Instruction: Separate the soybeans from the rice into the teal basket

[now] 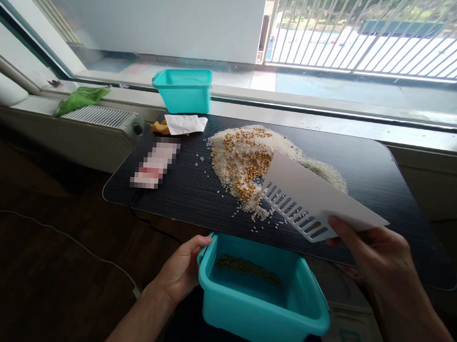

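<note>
My right fingers [341,230] grasp white slotted scraper [320,194], long axis slanting far-left | I see rice-and-bean heap [239,153] that way, between long edges of counter [180,199] | left fingers [196,243] hold turquoise bin [254,313] below near edge

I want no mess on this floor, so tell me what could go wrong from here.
Loose white grains lie close to the near edge of the table, so a careless sweep might send some onto the floor. The near teal bin, held at its left rim by the left hand, could tip if that grip slips. The slotted white sheet in the right hand may let small grains through its openings.
</note>
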### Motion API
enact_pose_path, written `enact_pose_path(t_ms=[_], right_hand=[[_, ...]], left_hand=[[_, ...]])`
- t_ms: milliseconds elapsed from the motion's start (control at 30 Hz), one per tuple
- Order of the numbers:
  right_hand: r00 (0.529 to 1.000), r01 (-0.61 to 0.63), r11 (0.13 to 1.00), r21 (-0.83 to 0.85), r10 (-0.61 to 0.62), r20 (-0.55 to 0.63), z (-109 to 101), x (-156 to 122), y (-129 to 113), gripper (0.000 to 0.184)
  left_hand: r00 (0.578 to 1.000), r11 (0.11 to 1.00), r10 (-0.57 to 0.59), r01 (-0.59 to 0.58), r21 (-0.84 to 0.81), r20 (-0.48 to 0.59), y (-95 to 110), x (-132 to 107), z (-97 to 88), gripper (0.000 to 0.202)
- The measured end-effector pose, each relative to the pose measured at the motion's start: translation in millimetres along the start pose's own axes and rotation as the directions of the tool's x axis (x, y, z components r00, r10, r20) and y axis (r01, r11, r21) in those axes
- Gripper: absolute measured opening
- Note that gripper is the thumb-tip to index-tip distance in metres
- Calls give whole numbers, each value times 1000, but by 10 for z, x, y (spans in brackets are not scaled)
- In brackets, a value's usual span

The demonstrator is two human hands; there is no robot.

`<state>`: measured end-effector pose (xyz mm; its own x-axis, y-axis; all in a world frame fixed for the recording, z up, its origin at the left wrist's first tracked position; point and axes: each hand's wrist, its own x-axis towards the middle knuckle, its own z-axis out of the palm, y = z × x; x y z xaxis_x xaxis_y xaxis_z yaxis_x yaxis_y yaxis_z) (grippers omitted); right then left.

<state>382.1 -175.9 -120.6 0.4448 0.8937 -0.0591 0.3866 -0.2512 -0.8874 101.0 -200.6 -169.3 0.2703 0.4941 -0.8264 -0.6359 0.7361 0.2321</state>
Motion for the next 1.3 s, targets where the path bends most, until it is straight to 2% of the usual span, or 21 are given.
enact_pose_path(t_ms=[67, 267, 533, 667, 767, 900, 1033, 1300], right_hand=[[1000, 7, 1000, 28, -7, 9, 40, 41, 46, 19], [988, -4, 1000, 28, -1, 152, 66, 104, 211, 21], [972, -29, 998, 57, 15, 236, 131, -18, 2, 19], [968, -36, 997, 74, 16, 252, 148, -42, 0, 23], [972, -22, 999, 49, 9, 234, 108, -73, 17, 25], [990, -7, 1000, -21, 10, 139, 18, -158, 5, 22], [987, -43, 999, -19, 45, 152, -45, -226, -8, 24], [993, -17, 999, -33, 21, 120, -66, -198, 23, 20]], left_hand=[[1000, 1000, 13, -13, -7, 7, -1, 0, -9, 17], [1000, 1000, 22, -22, 20, -8, -2, 10, -26, 13], [999, 999, 31, -31, 7, -21, 0, -18, 7, 18], [999, 1000, 24, -24, 11, -38, 2, -19, 14, 19], [999, 1000, 17, -17, 5, -44, 5, -15, 22, 21], [999, 1000, -9, 9, 1, -39, 14, -13, 34, 22], [1000, 1000, -2, 1, -9, -28, 18, -12, 40, 24], [999, 1000, -12, 11, -24, -30, 13, -9, 30, 24]])
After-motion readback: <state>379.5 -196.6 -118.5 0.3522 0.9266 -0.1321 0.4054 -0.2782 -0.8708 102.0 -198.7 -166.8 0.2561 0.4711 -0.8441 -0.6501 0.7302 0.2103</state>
